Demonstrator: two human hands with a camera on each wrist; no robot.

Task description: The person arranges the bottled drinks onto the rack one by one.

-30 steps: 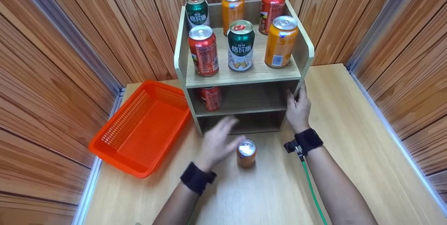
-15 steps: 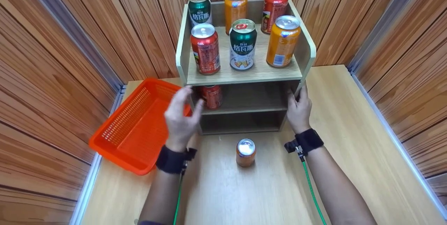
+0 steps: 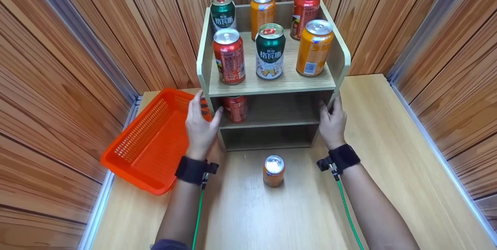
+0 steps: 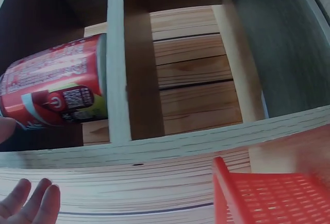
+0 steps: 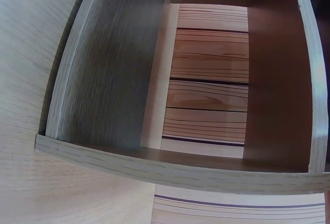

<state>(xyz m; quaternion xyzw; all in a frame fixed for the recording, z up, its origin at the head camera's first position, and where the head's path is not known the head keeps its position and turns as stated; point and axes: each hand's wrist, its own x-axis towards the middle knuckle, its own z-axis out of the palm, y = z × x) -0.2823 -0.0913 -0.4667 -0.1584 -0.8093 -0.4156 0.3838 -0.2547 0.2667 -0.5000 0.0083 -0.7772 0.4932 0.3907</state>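
A small wooden shelf rack (image 3: pixel 271 87) stands in the middle. My right hand (image 3: pixel 333 124) grips its right side panel, thumb on the inner side and fingers outside; the right wrist view shows no hand. At the left side panel is my left hand (image 3: pixel 202 127), with its thumb by the front edge and its fingers spread along the outside. In the left wrist view, those fingertips (image 4: pixel 36 203) stand apart from the panel. On the middle level, close to the left thumb, stands a red can (image 4: pixel 56 82). An orange can (image 3: pixel 273 174) stands on the table before the rack.
On the rack's top are green-and-white cans, one in front (image 3: pixel 270 54), orange cans, one at the right (image 3: pixel 315 50), and red cans, one at the left (image 3: pixel 229 58). An orange plastic basket (image 3: pixel 136 180) sits left of the rack, near the left hand. Wood-patterned walls (image 3: pixel 58 87) enclose the table.
My left hand has moved left from beside the orange can on the table, then settled at the rack's left side panel. My right hand keeps its place on the right panel.
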